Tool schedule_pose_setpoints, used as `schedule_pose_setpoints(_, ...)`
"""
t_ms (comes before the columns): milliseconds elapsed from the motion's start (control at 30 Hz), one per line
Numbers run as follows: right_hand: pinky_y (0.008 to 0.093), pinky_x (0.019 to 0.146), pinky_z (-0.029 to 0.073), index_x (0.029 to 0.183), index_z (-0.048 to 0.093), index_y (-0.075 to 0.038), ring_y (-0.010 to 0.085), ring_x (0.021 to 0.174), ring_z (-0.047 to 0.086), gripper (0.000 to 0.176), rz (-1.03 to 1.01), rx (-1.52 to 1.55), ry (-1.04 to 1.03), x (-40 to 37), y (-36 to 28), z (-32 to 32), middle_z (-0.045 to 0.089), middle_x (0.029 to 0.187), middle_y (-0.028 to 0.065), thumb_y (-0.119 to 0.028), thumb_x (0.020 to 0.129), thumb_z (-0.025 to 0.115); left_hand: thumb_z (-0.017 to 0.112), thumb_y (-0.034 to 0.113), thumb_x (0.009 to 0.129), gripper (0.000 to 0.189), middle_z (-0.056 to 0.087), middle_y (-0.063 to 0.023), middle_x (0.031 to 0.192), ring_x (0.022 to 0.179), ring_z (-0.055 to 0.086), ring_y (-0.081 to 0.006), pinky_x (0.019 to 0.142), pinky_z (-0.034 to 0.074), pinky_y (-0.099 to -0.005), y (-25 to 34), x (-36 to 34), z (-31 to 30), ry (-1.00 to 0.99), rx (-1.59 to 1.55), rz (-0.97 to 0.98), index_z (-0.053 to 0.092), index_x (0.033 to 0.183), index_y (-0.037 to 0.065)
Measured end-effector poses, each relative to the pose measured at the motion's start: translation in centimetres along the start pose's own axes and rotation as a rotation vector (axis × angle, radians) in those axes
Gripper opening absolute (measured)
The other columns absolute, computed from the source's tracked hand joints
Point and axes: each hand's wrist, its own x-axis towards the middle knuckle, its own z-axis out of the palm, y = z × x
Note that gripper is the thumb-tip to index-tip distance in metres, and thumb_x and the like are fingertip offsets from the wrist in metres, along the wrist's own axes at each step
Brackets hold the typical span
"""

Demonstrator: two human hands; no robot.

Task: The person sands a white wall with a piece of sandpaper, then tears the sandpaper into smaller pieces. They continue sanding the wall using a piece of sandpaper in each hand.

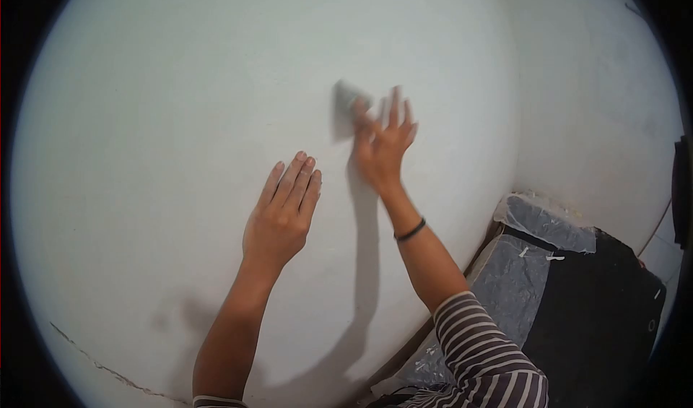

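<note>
White wall (180, 119) fills nearly everything in front of the person, smooth and bare. Low on its left side a thin crack (94, 368) runs slantwise toward the bottom edge.

Right of the crack the left arm rises from a striped cuff, and the left hand (281, 216) lies flat against the wall, released, holding nothing, with its fingers together and pointing up.

Just beside it, higher up, a small grey pad (348, 99) sits against the wall near the middle of the view. The right hand (382, 144) has hold of it at the thumb side while the other fingers fan out upward. Hand and pad are both blurred, so I cannot tell the exact grip. Their shadow falls on the wall below.

A black band (410, 229) circles the right wrist, and further down the forearm goes into a striped sleeve (484, 357).

To the right, where this wall meets a second white wall (599, 119) at a corner, clear plastic sheeting (520, 278) lies crinkled over something low. A black surface (599, 314) lies just beside it, partly under the plastic.
</note>
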Motion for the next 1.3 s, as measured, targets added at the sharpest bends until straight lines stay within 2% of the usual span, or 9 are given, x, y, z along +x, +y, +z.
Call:
schedule_pose_setpoints(67,0.0742,0.115,0.006,0.132,0.071,-0.028,0.0485,0.151,0.020,0.043,0.223,0.059,0.113,1.9,1.5,0.9,0.032,0.165,0.0186,-0.019,0.091,0.064,0.061,0.012,0.100,0.027,0.067,-0.0130,0.135,0.137,0.055,-0.0277,0.117,0.041,-0.0478,0.2,-0.3,0.1,-0.015,0.005,0.001,0.068,0.124,0.002)
schedule_pose_setpoints(300,0.0755,0.115,0.008,0.131,0.072,-0.028,0.0485,0.149,0.022,0.044,-0.114,-0.047,-0.014,0.6,0.6,0.2,0.032,0.165,0.0159,-0.014,0.093,0.058,0.061,0.012,0.100,0.024,0.068,-0.0124,0.133,0.136,0.056,-0.0274,0.116,0.043,-0.0477,0.0,0.1,-0.1,0.014,-0.017,-0.013,0.070,0.121,0.003)
schedule_pose_setpoints(433,0.0739,0.115,0.007,0.134,0.070,-0.027,0.0476,0.149,0.022,0.039,0.341,0.081,0.139,5.2,4.4,1.9,0.029,0.165,0.0226,-0.019,0.098,0.054,0.062,0.011,0.099,0.024,0.069,-0.0130,0.132,0.135,0.056,-0.0277,0.116,0.043,-0.0478,-0.2,0.1,0.2,0.012,0.000,-0.003,0.070,0.120,0.002)
schedule_pose_setpoints(567,0.0724,0.117,0.008,0.129,0.073,-0.027,0.0466,0.151,0.021,0.036,-0.096,0.076,-0.070,2.4,-0.1,0.8,0.033,0.165,0.0146,-0.023,0.097,0.059,0.062,0.011,0.099,0.024,0.069,-0.0134,0.131,0.135,0.057,-0.0279,0.116,0.043,-0.0478,0.0,0.3,0.0,0.024,-0.017,-0.020,0.070,0.120,0.002)
schedule_pose_setpoints(733,0.0706,0.118,0.005,0.126,0.074,-0.026,0.0461,0.151,0.020,0.032,0.499,0.042,0.116,6.6,8.5,1.1,0.029,0.166,0.0139,-0.030,0.099,0.059,0.064,0.011,0.099,0.024,0.069,-0.0134,0.131,0.135,0.057,-0.0278,0.116,0.043,-0.0477,0.1,-0.1,-0.1,-0.006,0.013,0.007,0.070,0.119,0.002)
schedule_pose_setpoints(867,0.0703,0.118,0.005,0.121,0.077,-0.021,0.0425,0.151,0.019,0.033,0.070,0.037,-0.034,3.7,5.2,0.4,0.029,0.167,0.0141,-0.035,0.102,0.054,0.065,0.011,0.098,0.023,0.069,-0.0131,0.130,0.135,0.057,-0.0276,0.116,0.043,-0.0474,-0.1,0.4,0.1,0.017,0.008,-0.004,0.071,0.118,0.002)
schedule_pose_setpoints(1000,0.0696,0.118,0.004,0.128,0.074,-0.021,0.0409,0.151,0.019,0.035,0.553,-0.071,0.034,4.7,12.7,-0.2,0.028,0.167,0.0142,-0.032,0.101,0.055,0.065,0.012,0.098,0.023,0.070,-0.0119,0.130,0.135,0.057,-0.0272,0.116,0.043,-0.0473,0.1,0.2,-0.1,0.002,0.016,0.002,0.071,0.118,0.002)
schedule_pose_setpoints(1233,0.0715,0.118,0.004,0.125,0.076,-0.027,0.0450,0.151,0.018,0.032,0.161,-0.131,-0.017,4.6,13.0,0.2,0.025,0.168,0.0156,-0.030,0.097,0.059,0.065,0.011,0.098,0.024,0.070,-0.0123,0.129,0.134,0.058,-0.0273,0.115,0.044,-0.0479,-0.1,0.4,0.2,0.018,0.001,-0.013,0.071,0.119,0.002)
schedule_pose_setpoints(1300,0.0714,0.118,0.003,0.123,0.076,-0.025,0.0441,0.151,0.018,0.031,0.616,-0.053,0.099,6.7,17.2,0.1,0.025,0.168,0.0145,-0.029,0.097,0.059,0.065,0.011,0.098,0.024,0.070,-0.0126,0.129,0.134,0.058,-0.0275,0.115,0.044,-0.0480,-0.1,0.4,0.0,0.008,0.018,-0.004,0.071,0.119,0.002)
